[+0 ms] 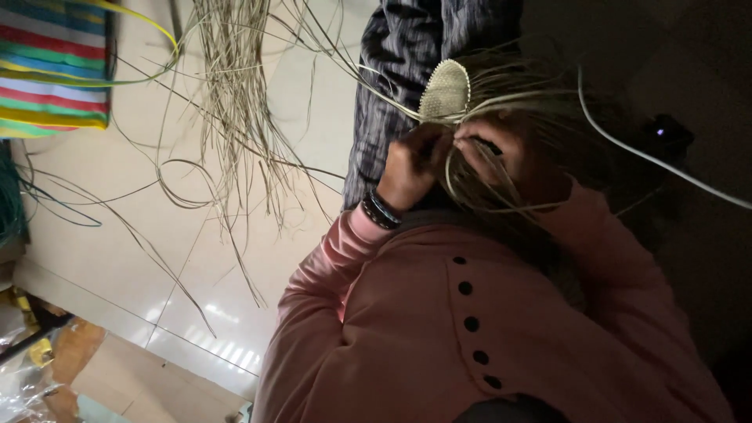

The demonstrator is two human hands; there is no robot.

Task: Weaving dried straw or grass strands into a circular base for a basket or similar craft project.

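— Where was the woven piece [445,90] found?

— It was held at twelve o'clock of both hands, the left hand [413,166] just at nine o'clock of the right hand [495,153], strands being gripped between them.

— And the loose strands [235,102]?

— They were spread on the floor [141,235] at nine o'clock of the hands. The striped bag [53,66] was set beyond them, at ten o'clock.

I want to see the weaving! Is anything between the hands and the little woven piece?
Nothing visible. Both the left hand and right hand are already on the strands right under the small woven piece.
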